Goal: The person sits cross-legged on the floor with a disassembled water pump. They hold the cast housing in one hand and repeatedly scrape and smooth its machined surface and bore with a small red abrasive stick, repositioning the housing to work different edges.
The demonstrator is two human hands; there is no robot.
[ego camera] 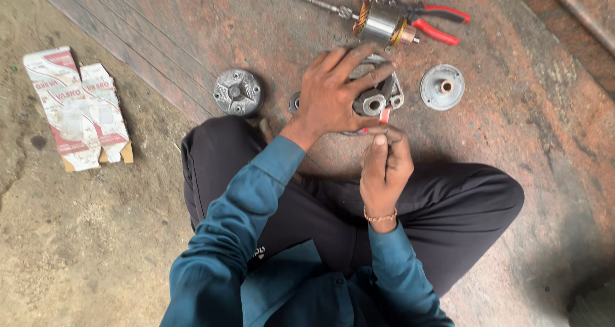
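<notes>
Here, left hand [333, 93] covers metal housing [375, 99] (perhaps gripping).

A reddish, stained stone slab [532, 128] fills the frame from twelve to four o'clock. Rough grey-brown concrete floor [77, 250] spreads from seven to ten o'clock. A pipe [580, 13] crosses at one o'clock. Daylight is flat and soft.

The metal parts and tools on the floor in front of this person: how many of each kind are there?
Round metal end covers: 2
Motor armature with copper windings: 1
Red-handled pliers: 1
Grey metal housing under the left hand: 1
Flattened cardboard boxes: 2
Total: 7
</notes>
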